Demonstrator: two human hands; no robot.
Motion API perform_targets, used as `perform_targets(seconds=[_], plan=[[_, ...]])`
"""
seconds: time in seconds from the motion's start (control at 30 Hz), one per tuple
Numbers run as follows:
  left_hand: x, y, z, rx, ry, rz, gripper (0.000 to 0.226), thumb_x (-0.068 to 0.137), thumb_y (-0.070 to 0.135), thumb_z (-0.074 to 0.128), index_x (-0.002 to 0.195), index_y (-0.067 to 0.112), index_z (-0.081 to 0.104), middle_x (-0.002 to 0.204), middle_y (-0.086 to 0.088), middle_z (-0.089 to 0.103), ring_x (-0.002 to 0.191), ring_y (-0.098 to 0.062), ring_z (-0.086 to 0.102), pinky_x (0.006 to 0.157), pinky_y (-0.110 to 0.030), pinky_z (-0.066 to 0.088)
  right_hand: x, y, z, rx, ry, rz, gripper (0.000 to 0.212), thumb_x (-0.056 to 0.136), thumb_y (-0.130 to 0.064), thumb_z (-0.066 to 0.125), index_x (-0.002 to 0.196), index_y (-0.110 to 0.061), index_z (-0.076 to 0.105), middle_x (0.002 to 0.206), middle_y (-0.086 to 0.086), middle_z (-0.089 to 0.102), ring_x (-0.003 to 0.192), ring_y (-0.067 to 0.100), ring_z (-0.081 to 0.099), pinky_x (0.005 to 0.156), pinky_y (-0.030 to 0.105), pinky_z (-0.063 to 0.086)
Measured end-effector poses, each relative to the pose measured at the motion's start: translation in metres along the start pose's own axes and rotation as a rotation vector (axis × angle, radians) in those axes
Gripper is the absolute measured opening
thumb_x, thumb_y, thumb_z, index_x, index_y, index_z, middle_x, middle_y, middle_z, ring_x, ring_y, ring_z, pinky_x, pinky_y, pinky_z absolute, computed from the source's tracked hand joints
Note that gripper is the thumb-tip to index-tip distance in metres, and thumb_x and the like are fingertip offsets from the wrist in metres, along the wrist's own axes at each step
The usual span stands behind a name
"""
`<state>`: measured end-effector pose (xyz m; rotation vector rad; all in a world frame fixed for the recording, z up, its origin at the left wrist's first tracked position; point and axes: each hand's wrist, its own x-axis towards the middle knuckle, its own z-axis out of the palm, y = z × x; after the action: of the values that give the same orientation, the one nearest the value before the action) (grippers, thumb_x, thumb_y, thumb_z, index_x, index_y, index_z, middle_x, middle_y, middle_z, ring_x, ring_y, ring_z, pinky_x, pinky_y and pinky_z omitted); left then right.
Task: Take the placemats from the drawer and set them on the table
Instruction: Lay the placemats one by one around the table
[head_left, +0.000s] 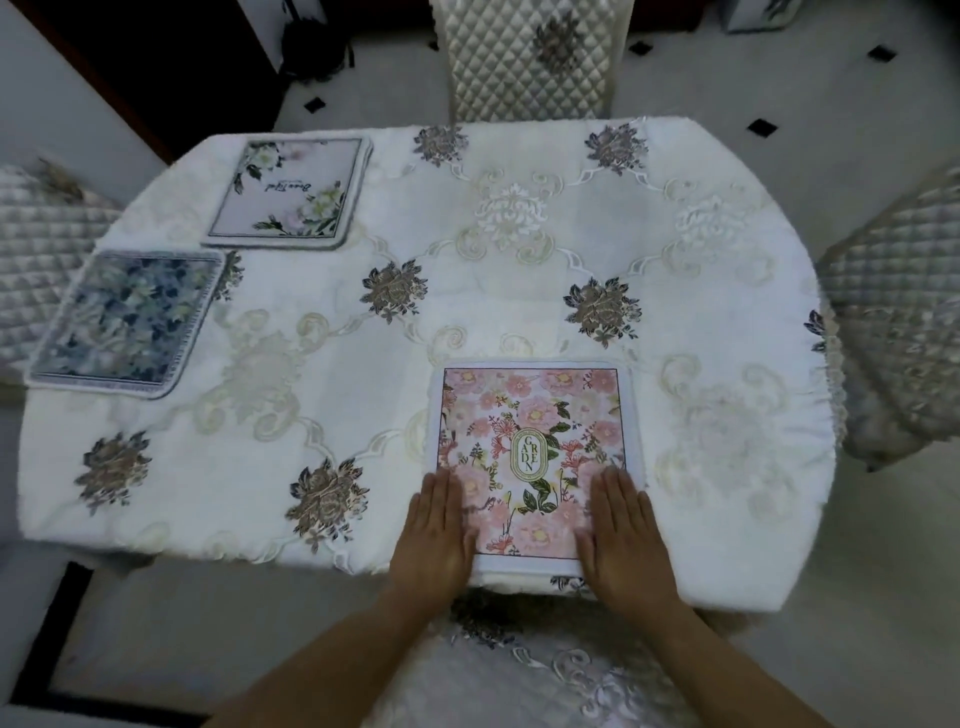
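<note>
While both palms lie flat, fingers straight and together, left hand (435, 540) and right hand (626, 538) press the pink floral square placemat (535, 441) at the near edge of the white embroidered tablecloth (467, 291) — blue floral placemat (127, 325) and pale lilac placemat (291, 192) far left; quilted chair back (530, 57) beyond.

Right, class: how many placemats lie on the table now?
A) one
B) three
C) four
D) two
B: the pink placemat lies at the near edge, the blue placemat at the left edge, and the pale placemat beyond it.
</note>
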<state>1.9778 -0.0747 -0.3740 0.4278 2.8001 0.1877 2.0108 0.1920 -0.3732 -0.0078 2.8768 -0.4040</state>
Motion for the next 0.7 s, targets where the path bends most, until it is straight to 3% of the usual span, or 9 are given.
perform_targets(seconds=[0.1, 0.17, 0.23, 0.3, 0.37, 0.4, 0.47, 0.53, 0.7], plan=[[-0.002, 0.000, -0.022, -0.016, -0.116, 0.003, 0.065, 0.098, 0.039, 0.032, 0.146, -0.004, 0.035, 0.155, -0.020, 0.022, 0.142, -0.038, 0.034, 0.117, -0.044, 0.026, 0.004, -0.010, -0.007, -0.045, -0.014, 0.039, 0.065, 0.094, -0.037, 0.031, 0.143, 0.005, 0.042, 0.151, 0.025, 0.038, 0.142, 0.037, 0.034, 0.116, 0.047, 0.022], [-0.005, -0.006, -0.041, 0.010, -0.155, 0.006, 0.068, 0.099, 0.037, 0.030, 0.152, -0.003, 0.015, 0.161, -0.015, 0.007, 0.149, -0.036, 0.015, 0.119, -0.040, 0.011, 0.011, -0.024, -0.019, -0.080, -0.083, 0.100, 0.060, 0.089, -0.034, 0.035, 0.131, 0.004, 0.056, 0.135, 0.025, 0.056, 0.128, 0.039, 0.052, 0.107, 0.048, 0.041], [-0.012, -0.021, -0.056, 0.014, -0.167, -0.001, 0.068, 0.098, 0.033, 0.032, 0.154, 0.000, 0.011, 0.162, -0.018, 0.010, 0.150, -0.033, 0.008, 0.121, -0.037, 0.004, 0.017, -0.049, -0.040, -0.075, -0.123, 0.121, 0.046, 0.085, -0.029, 0.039, 0.113, -0.004, 0.067, 0.110, 0.015, 0.069, 0.105, 0.033, 0.065, 0.087, 0.038, 0.052], [-0.019, -0.043, -0.073, 0.043, -0.116, 0.002, 0.060, 0.093, 0.033, 0.040, 0.143, 0.001, 0.037, 0.148, -0.021, 0.041, 0.140, -0.037, 0.035, 0.117, -0.041, 0.025, 0.022, -0.080, -0.058, -0.059, -0.091, 0.120, 0.030, 0.090, -0.029, 0.041, 0.100, -0.014, 0.065, 0.094, 0.005, 0.068, 0.085, 0.022, 0.064, 0.068, 0.032, 0.045], [-0.025, -0.075, -0.093, -0.002, -0.036, -0.027, 0.041, 0.085, 0.034, 0.051, 0.117, 0.010, 0.060, 0.116, -0.013, 0.063, 0.109, -0.034, 0.060, 0.094, -0.041, 0.048, 0.027, -0.122, -0.070, -0.040, -0.056, 0.102, 0.019, 0.093, -0.030, 0.044, 0.096, -0.018, 0.059, 0.089, 0.001, 0.062, 0.079, 0.019, 0.060, 0.059, 0.030, 0.037], [-0.029, -0.093, -0.106, -0.033, 0.008, -0.054, 0.033, 0.081, 0.034, 0.056, 0.106, 0.013, 0.065, 0.103, -0.009, 0.067, 0.095, -0.032, 0.065, 0.083, -0.038, 0.052, 0.031, -0.146, -0.074, -0.022, -0.048, 0.078, 0.014, 0.093, -0.029, 0.044, 0.093, -0.019, 0.055, 0.083, -0.001, 0.056, 0.076, 0.019, 0.057, 0.055, 0.029, 0.034], [-0.040, -0.133, -0.136, -0.044, 0.076, -0.111, 0.026, 0.084, 0.033, 0.056, 0.103, 0.017, 0.065, 0.097, -0.006, 0.067, 0.089, -0.028, 0.065, 0.075, -0.034, 0.049, 0.038, -0.196, -0.081, -0.006, -0.031, 0.015, 0.010, 0.093, -0.028, 0.044, 0.087, -0.020, 0.047, 0.072, -0.007, 0.038, 0.071, 0.018, 0.050, 0.050, 0.025, 0.025], [-0.054, -0.185, -0.164, -0.026, 0.103, -0.144, 0.026, 0.090, 0.036, 0.050, 0.104, 0.017, 0.059, 0.098, -0.007, 0.064, 0.092, -0.028, 0.060, 0.074, -0.035, 0.042, 0.050, -0.258, -0.088, -0.028, -0.024, -0.063, 0.011, 0.092, -0.030, 0.044, 0.087, -0.020, 0.042, 0.070, -0.008, 0.029, 0.070, 0.020, 0.043, 0.053, 0.030, 0.028], [-0.101, -0.325, -0.224, 0.050, 0.164, -0.294, 0.027, 0.090, 0.036, 0.048, 0.105, 0.015, 0.056, 0.104, -0.009, 0.061, 0.098, -0.031, 0.056, 0.077, -0.038, 0.041, 0.080, -0.411, -0.107, -0.068, -0.003, -0.242, 0.016, 0.089, -0.032, 0.046, 0.087, -0.018, 0.038, 0.081, 0.000, 0.041, 0.073, 0.023, 0.042, 0.062, 0.032, 0.034]])
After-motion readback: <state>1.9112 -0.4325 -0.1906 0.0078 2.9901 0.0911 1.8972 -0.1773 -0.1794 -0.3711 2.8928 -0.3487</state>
